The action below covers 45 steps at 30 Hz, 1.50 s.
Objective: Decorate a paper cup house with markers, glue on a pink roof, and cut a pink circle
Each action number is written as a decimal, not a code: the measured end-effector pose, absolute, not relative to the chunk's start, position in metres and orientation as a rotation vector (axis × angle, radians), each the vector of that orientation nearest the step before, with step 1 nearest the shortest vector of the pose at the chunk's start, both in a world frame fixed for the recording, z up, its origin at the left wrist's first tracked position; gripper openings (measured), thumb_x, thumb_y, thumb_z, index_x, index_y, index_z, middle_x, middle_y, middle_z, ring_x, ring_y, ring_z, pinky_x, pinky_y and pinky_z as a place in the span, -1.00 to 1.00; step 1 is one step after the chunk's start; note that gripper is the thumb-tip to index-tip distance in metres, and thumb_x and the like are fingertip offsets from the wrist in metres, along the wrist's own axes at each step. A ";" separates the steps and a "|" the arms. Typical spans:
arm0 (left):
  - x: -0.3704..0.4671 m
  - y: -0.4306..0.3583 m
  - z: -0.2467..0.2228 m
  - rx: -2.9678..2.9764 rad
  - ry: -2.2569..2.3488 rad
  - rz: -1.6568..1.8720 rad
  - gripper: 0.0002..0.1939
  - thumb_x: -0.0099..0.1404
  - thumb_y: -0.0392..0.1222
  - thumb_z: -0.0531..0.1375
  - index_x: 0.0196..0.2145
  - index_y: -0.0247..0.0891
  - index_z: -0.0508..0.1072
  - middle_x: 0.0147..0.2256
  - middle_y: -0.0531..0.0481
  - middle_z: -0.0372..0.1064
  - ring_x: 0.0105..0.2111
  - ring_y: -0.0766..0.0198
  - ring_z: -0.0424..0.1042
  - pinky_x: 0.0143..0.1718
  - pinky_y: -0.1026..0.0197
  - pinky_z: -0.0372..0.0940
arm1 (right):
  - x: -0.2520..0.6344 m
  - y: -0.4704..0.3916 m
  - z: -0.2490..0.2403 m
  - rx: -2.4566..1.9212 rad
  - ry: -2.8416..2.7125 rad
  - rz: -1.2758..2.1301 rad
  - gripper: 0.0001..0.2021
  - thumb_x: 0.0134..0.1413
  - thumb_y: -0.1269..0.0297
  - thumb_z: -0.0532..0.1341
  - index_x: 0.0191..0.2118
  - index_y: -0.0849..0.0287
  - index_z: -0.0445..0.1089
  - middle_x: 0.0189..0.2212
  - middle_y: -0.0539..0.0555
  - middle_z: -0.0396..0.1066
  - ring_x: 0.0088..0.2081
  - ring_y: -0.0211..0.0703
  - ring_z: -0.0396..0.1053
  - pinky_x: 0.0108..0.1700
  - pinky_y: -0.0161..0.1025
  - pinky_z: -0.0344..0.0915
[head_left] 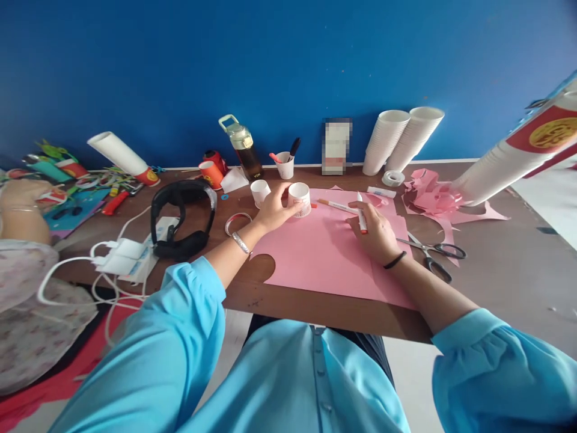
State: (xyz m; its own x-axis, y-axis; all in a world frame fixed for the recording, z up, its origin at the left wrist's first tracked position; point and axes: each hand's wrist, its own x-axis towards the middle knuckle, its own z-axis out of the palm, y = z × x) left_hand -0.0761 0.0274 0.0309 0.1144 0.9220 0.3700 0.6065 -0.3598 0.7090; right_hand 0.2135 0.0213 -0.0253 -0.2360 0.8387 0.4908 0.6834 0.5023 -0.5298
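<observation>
My left hand (pixel 276 210) is closed around the left side of a white paper cup (pixel 301 195), which stands at the far edge of a pink paper sheet (pixel 315 258). In my right hand (pixel 378 231), above the right part of the sheet, is a white marker (pixel 362 216) with an orange-red end, held nearly upright. A second marker (pixel 338 206) lies on the sheet between my hands. Just behind my left fingers stands another small paper cup (pixel 259 192). A round notch is cut into the sheet's near left edge.
Open scissors (pixel 435 249) lie right of the sheet, near pink scraps (pixel 433 192) and a tape roll (pixel 393 178). Tall cup stacks (pixel 387 141) stand behind. A bottle (pixel 243 147), a pen cup (pixel 285 167) and a black headset (pixel 183 219) are leftward. Another person's arm (pixel 22 210) rests far left.
</observation>
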 end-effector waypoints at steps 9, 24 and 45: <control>-0.114 0.082 0.072 2.023 1.557 0.997 -0.55 0.15 -0.20 0.31 0.01 -0.17 0.38 -0.03 -0.03 0.53 -0.05 0.08 0.56 0.07 -0.03 0.44 | 0.215 0.023 -0.028 -1.228 -2.026 0.351 -0.65 0.19 0.29 0.15 0.09 0.04 0.39 -0.03 0.20 0.52 -0.14 0.12 0.56 -0.07 0.05 0.49; -0.112 0.058 0.064 2.183 1.681 0.991 -0.57 0.14 -0.11 0.36 -0.11 -0.15 0.26 -0.02 -0.07 0.49 0.00 0.05 0.52 0.03 0.04 0.38 | 0.215 0.023 -0.027 -1.125 -2.050 0.396 -0.67 0.20 0.33 0.14 0.07 0.05 0.38 -0.11 0.17 0.51 -0.18 0.06 0.56 -0.09 0.00 0.48; -0.111 -0.044 0.027 2.188 1.505 0.973 -0.26 0.26 -0.08 0.38 0.31 -0.14 0.21 0.32 -0.27 0.32 0.28 -0.06 0.41 0.32 -0.20 0.34 | 0.217 0.021 -0.018 -1.160 -2.076 0.326 -0.32 0.06 0.46 0.14 0.34 0.06 0.17 0.13 0.27 0.32 0.04 0.10 0.49 -0.06 0.03 0.53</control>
